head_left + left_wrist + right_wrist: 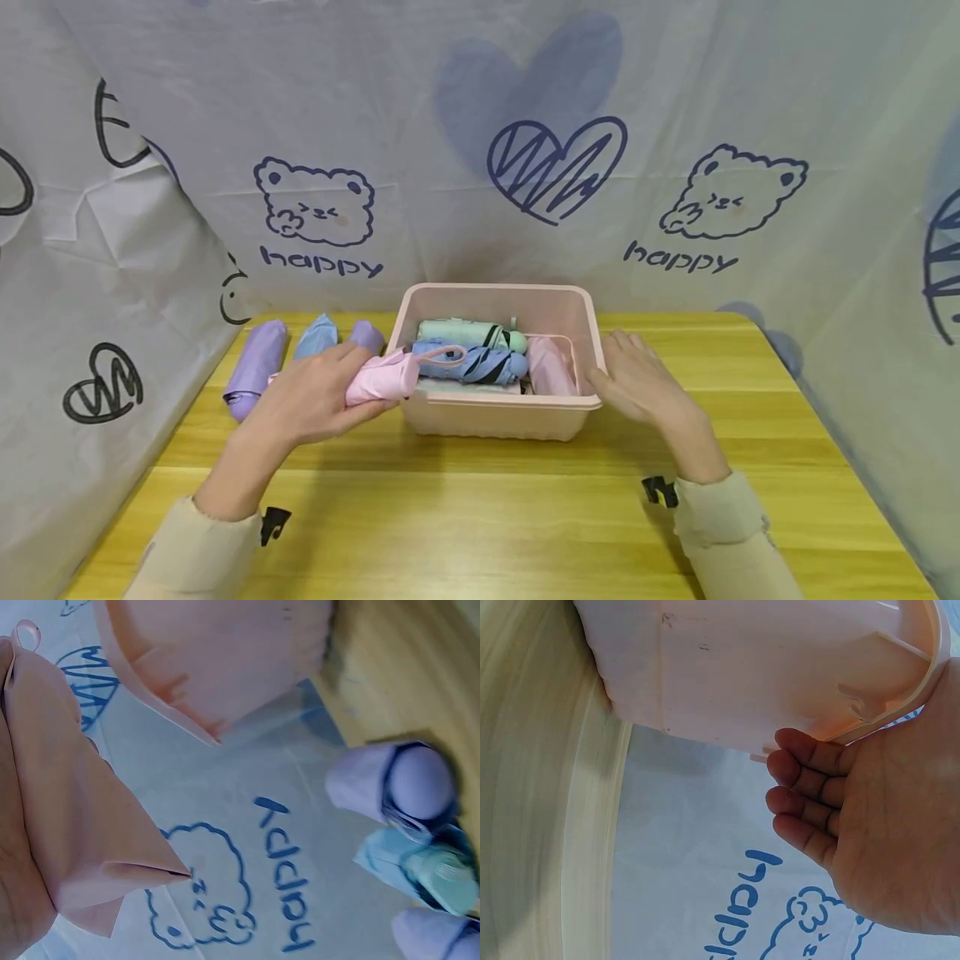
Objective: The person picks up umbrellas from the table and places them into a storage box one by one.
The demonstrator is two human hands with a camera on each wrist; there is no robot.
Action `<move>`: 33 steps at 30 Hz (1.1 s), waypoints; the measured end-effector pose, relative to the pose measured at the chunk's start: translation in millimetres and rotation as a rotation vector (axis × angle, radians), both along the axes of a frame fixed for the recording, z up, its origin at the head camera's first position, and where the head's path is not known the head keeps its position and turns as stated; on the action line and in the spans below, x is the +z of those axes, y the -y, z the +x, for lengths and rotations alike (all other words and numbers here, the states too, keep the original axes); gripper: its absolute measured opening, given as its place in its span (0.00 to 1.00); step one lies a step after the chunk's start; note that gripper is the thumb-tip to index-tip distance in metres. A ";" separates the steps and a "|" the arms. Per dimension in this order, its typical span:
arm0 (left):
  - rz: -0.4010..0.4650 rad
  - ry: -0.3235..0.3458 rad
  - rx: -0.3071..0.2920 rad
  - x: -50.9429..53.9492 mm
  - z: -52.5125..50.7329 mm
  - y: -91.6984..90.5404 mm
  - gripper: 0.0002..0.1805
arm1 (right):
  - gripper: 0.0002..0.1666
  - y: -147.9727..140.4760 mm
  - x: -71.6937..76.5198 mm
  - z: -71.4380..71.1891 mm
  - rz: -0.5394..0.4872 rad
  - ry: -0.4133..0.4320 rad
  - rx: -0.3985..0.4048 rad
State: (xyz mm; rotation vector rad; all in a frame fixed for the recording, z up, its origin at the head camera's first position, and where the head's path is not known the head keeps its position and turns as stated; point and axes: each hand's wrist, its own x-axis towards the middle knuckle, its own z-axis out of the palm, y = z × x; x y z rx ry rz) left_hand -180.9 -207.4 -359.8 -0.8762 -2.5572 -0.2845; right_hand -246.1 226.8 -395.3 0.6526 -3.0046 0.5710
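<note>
My left hand grips a folded pink umbrella, its wrist loop hanging over the near left corner of the pink plastic bin. In the left wrist view, the pink umbrella shows its loose fabric end. My right hand is at the bin's right rim, thumb against the rim and the other fingers loosely bent outside the wall. Inside the bin lie a mint green umbrella, a blue umbrella and a pink umbrella; a pale item beneath the blue one is mostly covered.
Left of the bin, on the wooden table, lie a purple umbrella, a light blue one and another purple one, partly behind my left hand. A printed cloth hangs behind the table and down its sides.
</note>
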 end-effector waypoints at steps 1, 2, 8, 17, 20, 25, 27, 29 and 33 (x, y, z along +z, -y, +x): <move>-0.003 0.002 -0.004 3.0 -2.3 -3.6 0.25 | 0.33 0.0 -0.3 0.0 0.001 0.000 0.000; -0.006 0.003 -0.009 5.9 -4.5 -7.5 0.25 | 0.33 0.1 -0.5 0.0 0.001 -0.001 -0.001; -0.031 0.022 -0.019 21.4 -15.9 -32.8 0.27 | 0.30 -0.3 -2.2 1.0 -0.001 -0.005 -0.007; -0.133 0.038 -0.076 36.3 -38.7 -71.4 0.27 | 0.30 -0.2 -1.5 1.3 -0.007 -0.015 -0.004; -0.197 0.058 -0.093 38.8 -46.6 -81.6 0.27 | 0.30 -0.3 -1.1 0.4 -0.005 -0.019 -0.001; -0.297 0.118 -0.125 40.1 -57.0 -97.8 0.28 | 0.29 -0.6 -0.6 -0.2 -0.010 -0.011 0.002; -0.331 0.141 -0.144 39.6 -60.5 -103.7 0.28 | 0.28 -0.8 -0.7 -0.1 -0.013 -0.007 0.001; -0.369 0.162 -0.165 38.2 -63.8 -108.9 0.29 | 0.28 -1.0 -1.2 -0.2 -0.014 -0.004 0.000; -0.427 0.214 -0.194 36.0 -68.2 -117.2 0.29 | 0.29 -1.5 -3.0 -0.6 -0.019 -0.001 -0.005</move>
